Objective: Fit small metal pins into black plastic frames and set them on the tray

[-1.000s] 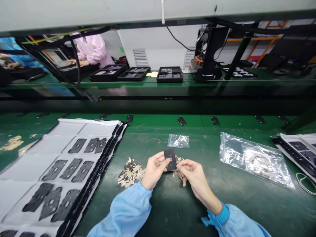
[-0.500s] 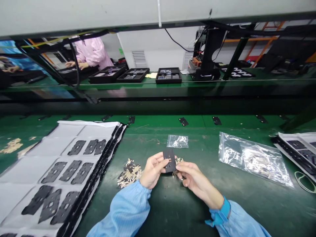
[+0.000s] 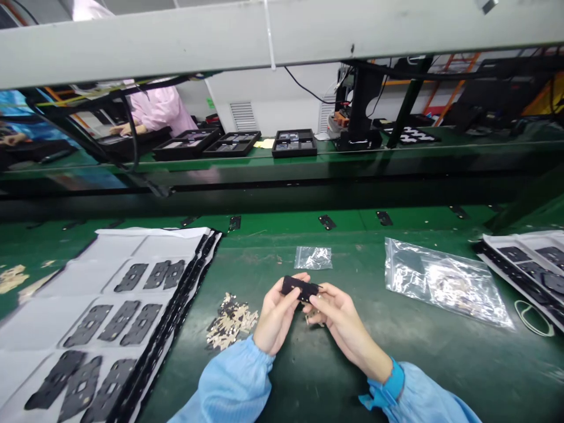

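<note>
A small black plate point(image 3: 302, 288) is held between both hands above the green table, tilted so that it looks narrow. My left hand point(image 3: 278, 314) grips its left end with thumb and fingers. At its right end, my right hand point(image 3: 341, 320) pinches it, the thumb on the near edge. Small light pieces show beneath the right fingers, partly hidden. Left of my left hand lies a pile of small beige and black pieces point(image 3: 231, 322). A small clear bag point(image 3: 313, 258) lies just beyond the hands.
Layered white sheets point(image 3: 37, 329) with black plates cover the left side. A large clear bag point(image 3: 445, 285), a pale band point(image 3: 534, 318) and another plate stack point(image 3: 524, 264) are at right. Black plates lie along the back strip point(image 3: 282, 223). A person in pink point(image 3: 161, 108) works beyond.
The black plate has turned from upright to nearly sideways and tilted. My right hand has moved in onto its right end. The camera view has shifted slightly.
</note>
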A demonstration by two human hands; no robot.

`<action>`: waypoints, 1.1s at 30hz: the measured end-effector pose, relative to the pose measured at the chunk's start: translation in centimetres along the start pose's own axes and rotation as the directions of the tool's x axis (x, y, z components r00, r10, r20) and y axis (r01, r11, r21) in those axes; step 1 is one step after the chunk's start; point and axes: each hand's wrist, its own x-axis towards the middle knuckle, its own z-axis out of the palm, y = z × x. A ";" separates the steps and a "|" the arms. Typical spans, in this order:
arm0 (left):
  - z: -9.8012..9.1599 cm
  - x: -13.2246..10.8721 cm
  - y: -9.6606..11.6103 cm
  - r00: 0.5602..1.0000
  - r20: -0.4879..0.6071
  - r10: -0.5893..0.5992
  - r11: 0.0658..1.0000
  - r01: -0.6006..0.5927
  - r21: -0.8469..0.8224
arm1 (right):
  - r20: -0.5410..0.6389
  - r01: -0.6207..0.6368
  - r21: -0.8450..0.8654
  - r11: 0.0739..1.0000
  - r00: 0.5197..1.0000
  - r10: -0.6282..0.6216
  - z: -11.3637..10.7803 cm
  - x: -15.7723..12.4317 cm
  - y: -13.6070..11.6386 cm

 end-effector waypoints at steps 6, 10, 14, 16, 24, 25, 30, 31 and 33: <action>0.0 -0.3 0.5 0.968 0.063 0.244 0.886 -0.249 0.390 | -0.050 0.189 -0.330 0.925 0.975 -0.217 -0.9 0.5 -0.4; 0.0 -0.1 0.6 0.955 0.118 0.271 0.799 -0.291 0.526 | 0.047 0.234 -0.465 0.854 0.970 -0.240 -1.4 0.6 -0.3; -0.2 -0.1 0.5 0.941 0.160 0.297 0.717 -0.331 0.614 | 0.105 0.265 -0.554 0.790 0.963 -0.250 -1.8 0.5 0.0; -0.2 -0.2 0.5 0.928 0.174 0.331 0.660 -0.359 0.660 | 0.125 0.279 -0.578 0.767 0.959 -0.254 -1.8 0.5 0.0; 0.3 -0.6 0.6 0.884 0.168 0.437 0.494 -0.392 0.776 | 0.178 0.322 -0.657 0.682 0.945 -0.275 -1.1 -0.1 -0.4; 0.2 -0.5 0.7 0.890 0.177 0.419 0.507 -0.392 0.767 | 0.189 0.329 -0.671 0.664 0.942 -0.276 -1.1 -0.1 -0.5; 0.0 -0.4 1.1 0.912 0.223 0.343 0.574 -0.391 0.719 | 0.287 0.414 -0.753 0.511 0.906 -0.311 -1.2 -0.3 -1.3; 0.1 -0.4 1.2 0.910 0.222 0.350 0.570 -0.395 0.721 | 0.305 0.431 -0.762 0.483 0.897 -0.319 -1.2 -0.3 -1.4; 0.4 -0.6 1.2 0.905 0.214 0.367 0.554 -0.398 0.731 | 0.334 0.458 -0.774 0.438 0.882 -0.333 -1.2 -0.4 -1.7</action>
